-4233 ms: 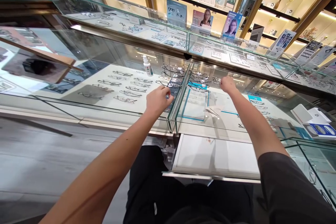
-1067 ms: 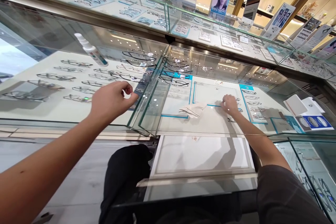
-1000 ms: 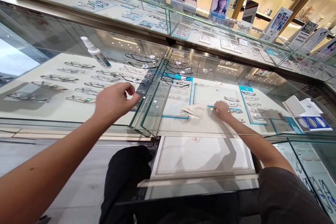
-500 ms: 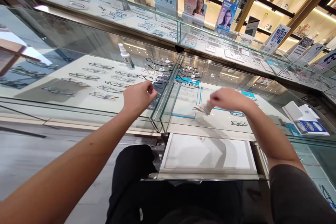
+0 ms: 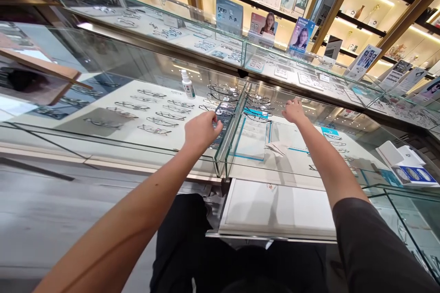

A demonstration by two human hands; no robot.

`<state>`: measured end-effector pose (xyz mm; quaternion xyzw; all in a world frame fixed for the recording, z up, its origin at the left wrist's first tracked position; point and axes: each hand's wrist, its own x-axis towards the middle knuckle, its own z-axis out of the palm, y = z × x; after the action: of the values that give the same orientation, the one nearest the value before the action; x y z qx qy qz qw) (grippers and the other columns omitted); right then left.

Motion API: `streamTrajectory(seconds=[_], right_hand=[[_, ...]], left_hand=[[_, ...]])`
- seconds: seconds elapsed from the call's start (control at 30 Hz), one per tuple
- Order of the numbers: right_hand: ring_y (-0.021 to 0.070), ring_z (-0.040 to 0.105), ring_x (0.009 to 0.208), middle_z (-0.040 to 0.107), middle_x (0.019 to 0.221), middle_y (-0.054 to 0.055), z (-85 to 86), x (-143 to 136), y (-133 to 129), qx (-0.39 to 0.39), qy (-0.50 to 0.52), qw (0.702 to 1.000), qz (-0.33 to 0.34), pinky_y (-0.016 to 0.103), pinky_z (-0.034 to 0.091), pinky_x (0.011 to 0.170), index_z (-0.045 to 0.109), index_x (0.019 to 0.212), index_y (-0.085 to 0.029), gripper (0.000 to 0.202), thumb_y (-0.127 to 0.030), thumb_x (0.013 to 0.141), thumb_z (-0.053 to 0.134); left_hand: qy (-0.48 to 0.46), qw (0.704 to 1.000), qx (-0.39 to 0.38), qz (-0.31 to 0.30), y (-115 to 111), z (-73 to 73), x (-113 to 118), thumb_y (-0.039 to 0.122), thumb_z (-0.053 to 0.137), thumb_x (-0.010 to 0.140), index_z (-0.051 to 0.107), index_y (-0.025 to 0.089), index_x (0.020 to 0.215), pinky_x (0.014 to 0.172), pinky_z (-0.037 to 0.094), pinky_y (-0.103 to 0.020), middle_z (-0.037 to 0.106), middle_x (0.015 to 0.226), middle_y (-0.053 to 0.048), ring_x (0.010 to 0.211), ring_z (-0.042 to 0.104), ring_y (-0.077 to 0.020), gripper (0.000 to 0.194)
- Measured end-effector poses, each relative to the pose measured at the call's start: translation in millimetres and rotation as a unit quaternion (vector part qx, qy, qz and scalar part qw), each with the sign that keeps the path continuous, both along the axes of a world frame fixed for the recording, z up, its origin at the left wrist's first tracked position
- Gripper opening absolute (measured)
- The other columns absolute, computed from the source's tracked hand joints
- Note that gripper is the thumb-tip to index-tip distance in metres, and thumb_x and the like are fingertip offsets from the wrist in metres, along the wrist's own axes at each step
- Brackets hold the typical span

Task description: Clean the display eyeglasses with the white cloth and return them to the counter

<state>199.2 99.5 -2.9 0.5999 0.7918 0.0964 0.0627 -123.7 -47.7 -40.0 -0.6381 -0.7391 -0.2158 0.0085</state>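
My left hand (image 5: pixel 202 133) hovers over the glass counter near the joint between two display cases. Its fingers are curled in, thumb close to the forefinger, and I see nothing in them. My right hand (image 5: pixel 294 111) reaches out above the right case with its fingers apart, holding nothing visible. A crumpled pale cloth (image 5: pixel 277 148) lies on the glass top below and left of that hand. Between the hands, black-framed eyeglasses (image 5: pixel 257 109) stand in a row by the joint. A white spray bottle (image 5: pixel 188 85) stands upright beyond my left hand.
Under the counter a white drawer (image 5: pixel 282 206) is pulled out before my lap. Rows of eyeglasses (image 5: pixel 161 121) fill the left case. An open white box (image 5: pixel 409 165) sits at the right. A wooden-framed mirror (image 5: pixel 51 78) is at the left; a second glass counter (image 5: pixel 206 32) runs behind.
My right hand has let go of the cloth, which now lies on the glass, and has moved forward with its fingers opened. My left hand stays curled over the joint. The view has shifted.
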Motion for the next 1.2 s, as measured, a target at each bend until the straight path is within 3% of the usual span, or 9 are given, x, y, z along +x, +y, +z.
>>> streamTrajectory(seconds=[0.23, 0.43, 0.5, 0.57, 0.67, 0.77, 0.9, 1.07, 1.2], right_hand=[[0.0417, 0.042, 0.142, 0.057, 0.154, 0.022, 15.3, -6, -22, 0.038, 0.03, 0.999, 0.015, 0.059, 0.035, 0.117, 0.065, 0.139, -0.005, 0.049, -0.028, 0.104, 0.039], [0.0373, 0.042, 0.143, 0.059, 0.153, 0.018, 62.9, -13, -116, 0.071, 0.187, 0.965, 0.17, 0.06, 0.036, 0.12, 0.063, 0.142, -0.012, 0.049, -0.04, 0.106, 0.045], [0.034, 0.047, 0.139, 0.063, 0.148, 0.014, 80.9, -14, -165, 0.017, 0.243, 0.937, 0.252, 0.06, 0.037, 0.12, 0.066, 0.138, -0.02, 0.047, -0.047, 0.108, 0.044], [0.0291, 0.055, 0.134, 0.067, 0.142, 0.011, 94.2, -15, -215, -0.112, 0.29, 0.895, 0.319, 0.055, 0.043, 0.119, 0.067, 0.136, -0.026, 0.044, -0.05, 0.109, 0.043], [0.0238, 0.059, 0.134, 0.069, 0.14, 0.008, 97.0, -15, -281, -0.293, 0.292, 0.841, 0.348, 0.045, 0.048, 0.118, 0.068, 0.136, -0.031, 0.039, -0.048, 0.108, 0.048], [0.0263, 0.06, 0.133, 0.069, 0.139, 0.013, 74.7, -12, -320, -0.361, 0.258, 0.838, 0.316, 0.043, 0.049, 0.117, 0.071, 0.133, -0.023, 0.043, -0.049, 0.107, 0.049], [0.0328, 0.06, 0.13, 0.069, 0.136, 0.02, 17.6, 1, -328, -0.34, 0.205, 0.883, 0.25, 0.05, 0.052, 0.113, 0.071, 0.131, -0.012, 0.053, -0.052, 0.107, 0.046], [0.0413, 0.047, 0.146, 0.062, 0.147, 0.024, -55.8, 29, -286, -0.234, 0.12, 0.945, 0.193, 0.059, 0.045, 0.118, 0.065, 0.139, -0.007, 0.059, -0.053, 0.105, 0.05], [0.0416, 0.037, 0.154, 0.055, 0.156, 0.026, -92.5, 55, -234, -0.162, 0.051, 0.977, 0.125, 0.055, 0.034, 0.126, 0.059, 0.147, -0.003, 0.061, -0.048, 0.106, 0.048]], left_hand=[[-0.003, 1.0, 0.021, -0.009, -1, 2.0, 2, 0.028, 0.05, 0.093, 0.061, 0.022, 0.096, 0.06, 0.032, -0.034, 0.069, 0.106, -0.01, 0.098, 0.068, -0.0285, 0.013], [-0.004, 1.0, 0.023, -0.013, 2, 1.5, 1, 0.028, 0.05, 0.092, 0.061, 0.021, 0.092, 0.062, 0.034, -0.035, 0.068, 0.105, -0.01, 0.099, 0.067, -0.029, 0.013], [-0.005, 1.0, 0.025, -0.013, 3, 1.7, 1, 0.029, 0.051, 0.092, 0.062, 0.021, 0.092, 0.064, 0.035, -0.036, 0.068, 0.104, -0.011, 0.1, 0.067, -0.0296, 0.013], [-0.003, 1.0, 0.028, -0.011, 3, 2.3, 0, 0.03, 0.051, 0.092, 0.063, 0.021, 0.092, 0.065, 0.037, -0.036, 0.068, 0.104, -0.011, 0.099, 0.066, -0.0303, 0.015], [0.001, 1.0, 0.029, -0.011, 2, 3.8, -1, 0.032, 0.05, 0.091, 0.065, 0.021, 0.094, 0.067, 0.038, -0.037, 0.068, 0.105, -0.012, 0.099, 0.066, -0.031, 0.018], [-0.001, 1.0, 0.023, -0.015, 1, 5.6, -3, 0.034, 0.051, 0.09, 0.066, 0.022, 0.096, 0.07, 0.04, -0.037, 0.068, 0.106, -0.012, 0.102, 0.065, -0.0313, 0.02], [-0.001, 1.0, 0.015, -0.02, 0, 7.2, -5, 0.034, 0.05, 0.09, 0.064, 0.022, 0.096, 0.076, 0.042, -0.037, 0.067, 0.107, -0.012, 0.108, 0.063, -0.0318, 0.02], [0.016, 1.0, -0.01, -0.023, 0, 9.9, -6, 0.033, 0.047, 0.091, 0.062, 0.021, 0.094, 0.081, 0.044, -0.039, 0.066, 0.107, -0.013, 0.112, 0.061, -0.0326, 0.019], [-0.006, 0.999, -0.034, -0.021, 1, 11.9, -7, 0.032, 0.051, 0.09, 0.058, 0.021, 0.087, 0.08, 0.043, -0.04, 0.064, 0.103, -0.013, 0.108, 0.059, -0.0314, 0.014]])
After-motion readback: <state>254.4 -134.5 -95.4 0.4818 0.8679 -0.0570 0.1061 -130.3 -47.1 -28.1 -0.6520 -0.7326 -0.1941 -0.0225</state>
